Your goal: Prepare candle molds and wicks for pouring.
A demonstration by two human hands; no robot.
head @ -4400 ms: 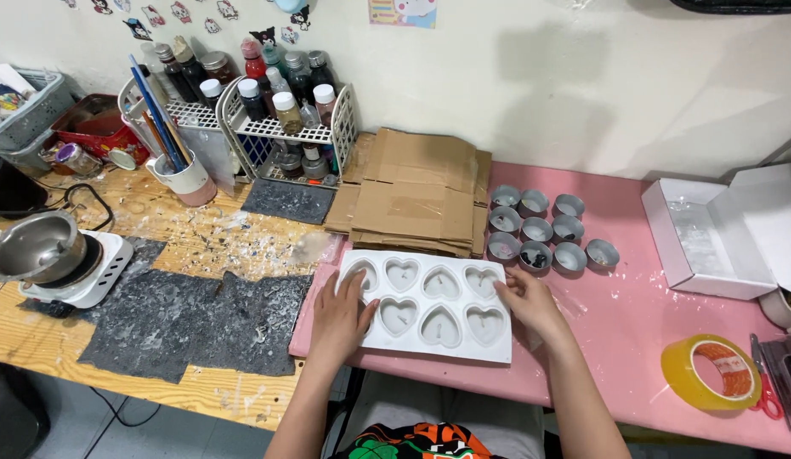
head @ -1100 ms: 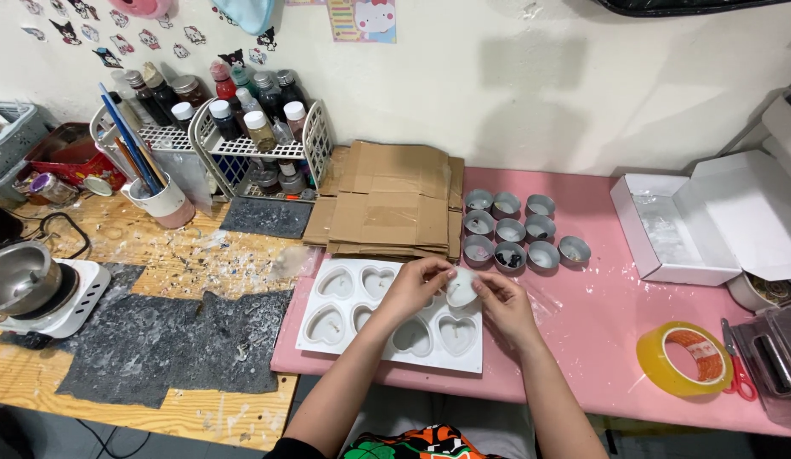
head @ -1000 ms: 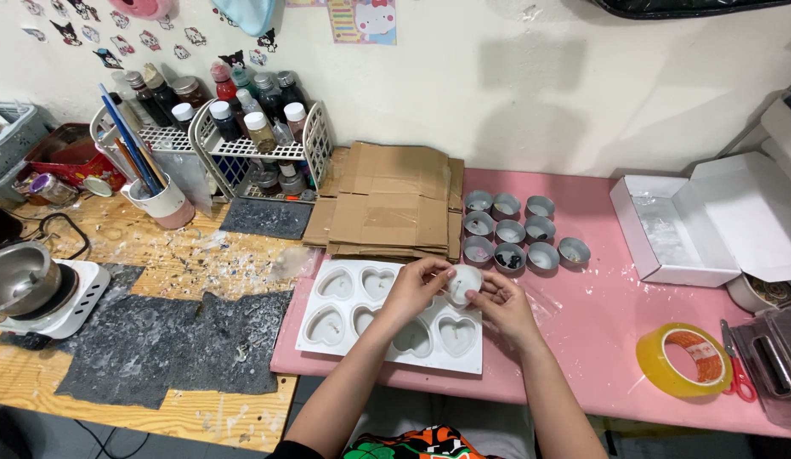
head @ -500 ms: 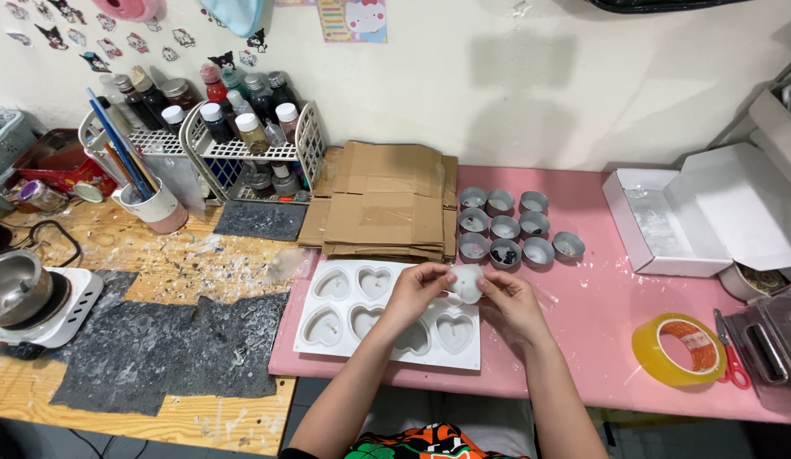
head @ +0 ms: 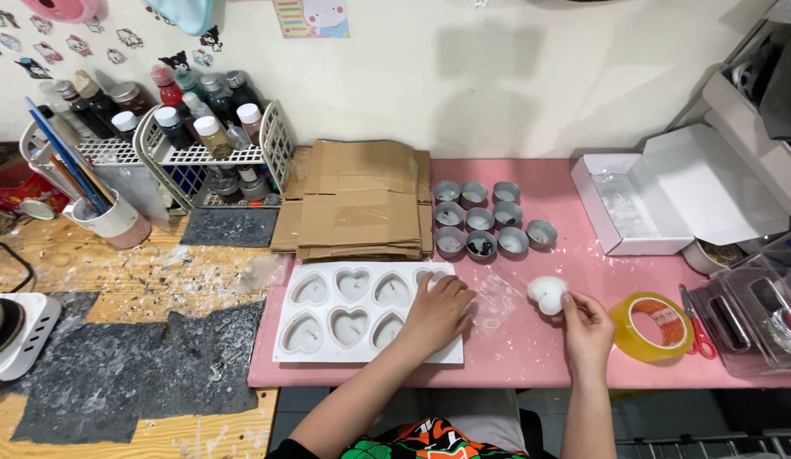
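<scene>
You have bright, even overhead light; soft shadows on the wall (head: 497, 76); sharp focus; slight wide-angle bending at edges.

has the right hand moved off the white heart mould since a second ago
Yes. The right hand, holding a white heart-shaped wax piece, has moved right, off the white heart mould, toward the yellow tape roll.

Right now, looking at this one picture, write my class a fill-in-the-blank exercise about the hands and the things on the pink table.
1. The right hand holds a white wax piece shaped like a ____.
2. The left hand rests on the white ____.
3. The small metal cups stand between the flattened cardboard and the open white ____.
4. The roll of tape is ____ in colour.

Missing words: heart; mould; box; yellow
</scene>
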